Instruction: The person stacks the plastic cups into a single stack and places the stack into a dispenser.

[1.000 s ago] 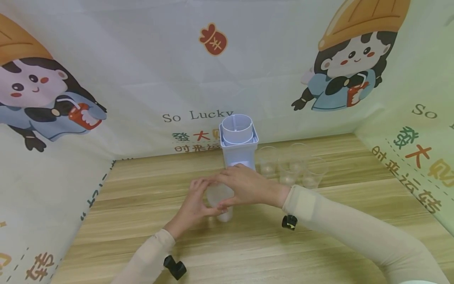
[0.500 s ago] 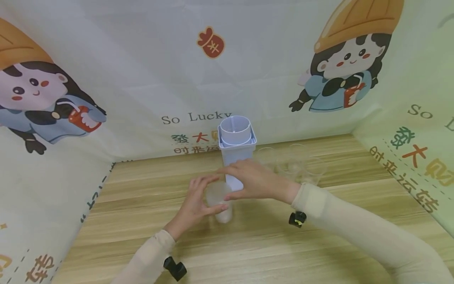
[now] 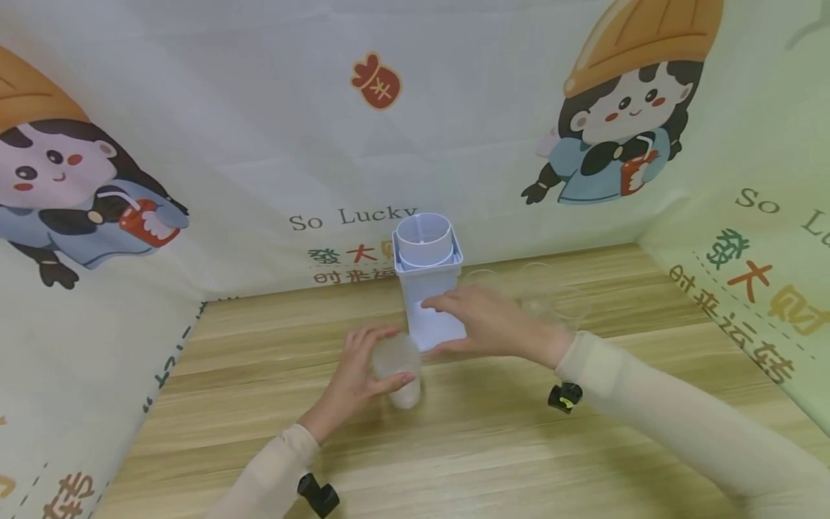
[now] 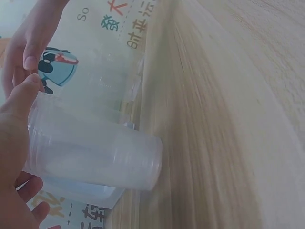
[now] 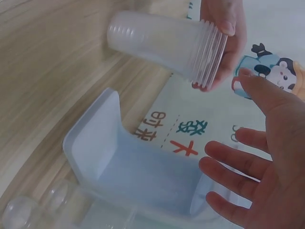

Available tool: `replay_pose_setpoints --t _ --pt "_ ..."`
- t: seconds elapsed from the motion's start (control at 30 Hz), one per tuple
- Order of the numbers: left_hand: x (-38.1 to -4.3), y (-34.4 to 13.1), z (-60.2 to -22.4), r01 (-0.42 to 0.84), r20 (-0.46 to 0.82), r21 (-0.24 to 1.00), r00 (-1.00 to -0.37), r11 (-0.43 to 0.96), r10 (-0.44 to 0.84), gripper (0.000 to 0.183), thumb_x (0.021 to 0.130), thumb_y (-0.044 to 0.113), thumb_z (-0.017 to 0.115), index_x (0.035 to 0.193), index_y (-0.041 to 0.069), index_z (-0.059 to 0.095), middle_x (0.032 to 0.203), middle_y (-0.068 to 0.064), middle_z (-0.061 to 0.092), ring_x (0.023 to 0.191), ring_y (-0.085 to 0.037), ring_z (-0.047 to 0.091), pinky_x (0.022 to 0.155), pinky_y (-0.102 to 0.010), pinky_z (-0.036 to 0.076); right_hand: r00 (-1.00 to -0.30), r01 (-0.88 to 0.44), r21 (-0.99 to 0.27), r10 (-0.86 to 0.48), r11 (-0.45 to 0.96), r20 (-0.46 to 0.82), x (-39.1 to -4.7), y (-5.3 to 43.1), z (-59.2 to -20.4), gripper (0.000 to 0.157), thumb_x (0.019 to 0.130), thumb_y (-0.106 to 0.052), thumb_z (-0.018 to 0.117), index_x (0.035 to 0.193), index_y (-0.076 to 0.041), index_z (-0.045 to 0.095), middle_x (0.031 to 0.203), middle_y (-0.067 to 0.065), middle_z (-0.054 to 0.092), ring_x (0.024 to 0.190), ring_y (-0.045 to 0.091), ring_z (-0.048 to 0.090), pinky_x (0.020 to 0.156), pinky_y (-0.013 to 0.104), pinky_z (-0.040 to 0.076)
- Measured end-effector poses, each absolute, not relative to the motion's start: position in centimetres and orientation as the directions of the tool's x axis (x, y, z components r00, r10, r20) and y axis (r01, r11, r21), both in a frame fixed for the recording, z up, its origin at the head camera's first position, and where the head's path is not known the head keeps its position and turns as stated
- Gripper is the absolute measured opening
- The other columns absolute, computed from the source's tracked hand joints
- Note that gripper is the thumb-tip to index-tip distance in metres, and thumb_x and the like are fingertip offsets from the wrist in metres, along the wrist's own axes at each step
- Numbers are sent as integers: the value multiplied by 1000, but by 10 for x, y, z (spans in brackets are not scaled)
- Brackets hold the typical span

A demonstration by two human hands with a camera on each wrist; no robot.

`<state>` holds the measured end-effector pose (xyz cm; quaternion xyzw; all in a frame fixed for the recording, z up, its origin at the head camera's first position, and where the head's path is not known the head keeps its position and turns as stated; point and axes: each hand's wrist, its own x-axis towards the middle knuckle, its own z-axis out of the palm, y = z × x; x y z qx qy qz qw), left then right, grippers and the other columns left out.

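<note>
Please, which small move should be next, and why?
Probably the right hand should reach for one of the loose clear cups beside the pale blue container: it looks open and holds nothing, while the left hand grips the stacked cups near their rims.

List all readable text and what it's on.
"So Lucky": back wall
"發大…": same
"时来运…": same
"So Lu…": right wall
"發大财": same
"时来运转": same
"转": left wall
Unclear: red pouch sign; left wall's edge print.
Cups, holder: none seen.
</note>
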<state>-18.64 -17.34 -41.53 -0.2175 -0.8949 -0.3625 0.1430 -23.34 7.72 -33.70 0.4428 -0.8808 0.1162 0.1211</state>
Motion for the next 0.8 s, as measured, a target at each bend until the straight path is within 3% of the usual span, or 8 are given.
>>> replay_pose_setpoints --t 0.23,0.6,0.8 --pt "-187 -173 -416 486 407 594 -869 641 281 68 73 24 88 130 6 56 131 -12 57 123 -32 42 99 -53 42 -656 -749 -140 -696 647 292 -233 103 -336 69 81 -50 77 135 -13 58 134 6 65 124 27 61 106 47 47" --pt "-186 -173 -415 459 389 613 -884 644 260 68 73 26 88 130 6 57 131 -13 57 125 -33 42 99 -55 44 -711 -694 -159 -633 702 306 -233 147 -337 73 81 -56 74 135 -10 58 135 9 64 124 31 61 106 51 46" --pt "-187 -173 -416 447 379 618 -890 647 254 68 72 26 88 129 7 57 132 -13 57 126 -33 42 99 -55 44 -728 -676 -167 -615 718 305 -234 172 -340 70 81 -50 76 134 -7 59 129 11 67 119 32 62 104 52 47"
